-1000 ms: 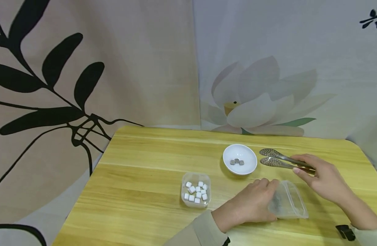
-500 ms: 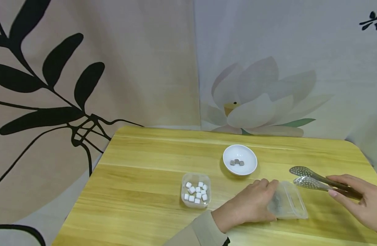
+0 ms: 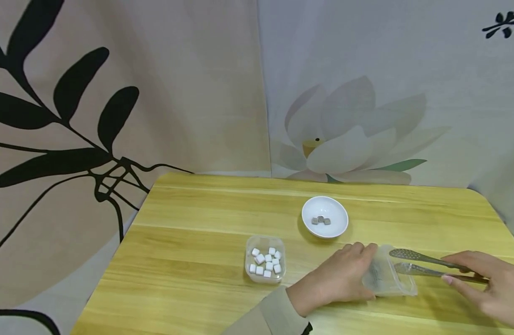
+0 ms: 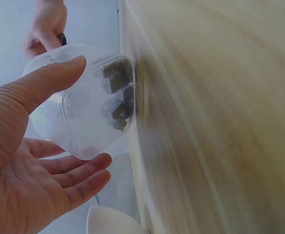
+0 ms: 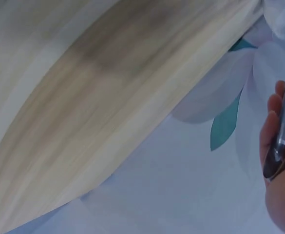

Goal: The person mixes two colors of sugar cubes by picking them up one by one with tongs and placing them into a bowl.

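My left hand grips a clear plastic container, which lies tilted with its mouth towards the right. Its thumb is on one side and the fingers on the other. Through the wall, the left wrist view shows several dark grey cubes at the container's bottom. Metal tongs with perforated heads are held in my right hand, between thumb and fingers. The tong heads are spread apart and overlap the container's mouth in the head view; whether they are inside cannot be told. Nothing shows between them.
Behind the container stands a white bowl with 3 grey cubes in it. To the left, a second clear container holds several white cubes. All stand on a wooden table before a printed curtain.
My right hand has drawn the tongs from beside the bowl to the right and nearer, then brought them left to the container's mouth. The left hand has stayed at the container.
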`<state>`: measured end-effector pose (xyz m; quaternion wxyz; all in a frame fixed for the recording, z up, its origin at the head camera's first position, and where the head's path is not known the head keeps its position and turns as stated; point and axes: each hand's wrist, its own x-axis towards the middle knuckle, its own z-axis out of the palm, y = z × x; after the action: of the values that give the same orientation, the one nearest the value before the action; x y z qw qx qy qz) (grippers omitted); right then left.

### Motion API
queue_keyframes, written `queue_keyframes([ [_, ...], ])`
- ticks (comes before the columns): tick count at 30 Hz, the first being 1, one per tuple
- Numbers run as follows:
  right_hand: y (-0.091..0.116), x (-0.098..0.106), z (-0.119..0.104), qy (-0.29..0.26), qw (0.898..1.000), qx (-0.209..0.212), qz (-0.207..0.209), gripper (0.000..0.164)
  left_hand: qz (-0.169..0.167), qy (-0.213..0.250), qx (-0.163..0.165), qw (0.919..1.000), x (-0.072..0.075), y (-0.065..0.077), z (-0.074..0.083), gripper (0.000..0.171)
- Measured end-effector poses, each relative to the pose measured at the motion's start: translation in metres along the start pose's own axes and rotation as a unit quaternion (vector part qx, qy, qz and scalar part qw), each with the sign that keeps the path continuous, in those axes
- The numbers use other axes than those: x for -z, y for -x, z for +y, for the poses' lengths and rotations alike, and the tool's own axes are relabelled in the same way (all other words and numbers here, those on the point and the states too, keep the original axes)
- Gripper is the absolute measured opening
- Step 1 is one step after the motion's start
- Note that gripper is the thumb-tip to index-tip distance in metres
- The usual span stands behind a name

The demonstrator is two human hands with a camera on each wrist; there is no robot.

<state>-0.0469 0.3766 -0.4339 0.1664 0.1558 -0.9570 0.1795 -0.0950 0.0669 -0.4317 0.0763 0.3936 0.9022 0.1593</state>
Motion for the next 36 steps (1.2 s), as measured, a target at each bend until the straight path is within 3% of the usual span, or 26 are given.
queue_keyframes([
  [9,-0.007,-0.019,-0.003,-0.005,0.990,0.130,0.054,0.045,0.002,-0.002,-0.001,1.0000,0.000,0.000,0.000,0.086],
  [15,-0.011,-0.020,-0.011,0.012,0.986,0.150,0.074,0.062,0.000,-0.004,-0.001,1.0000,0.000,0.000,0.000,0.083],
  [20,-0.012,-0.021,-0.014,0.020,0.981,0.176,0.084,0.063,0.007,-0.014,-0.005,0.9999,0.001,0.001,0.000,0.086],
  [36,-0.012,-0.021,-0.014,0.031,0.975,0.196,0.095,0.065,0.015,-0.021,-0.007,0.9996,-0.001,0.000,0.000,0.086],
])
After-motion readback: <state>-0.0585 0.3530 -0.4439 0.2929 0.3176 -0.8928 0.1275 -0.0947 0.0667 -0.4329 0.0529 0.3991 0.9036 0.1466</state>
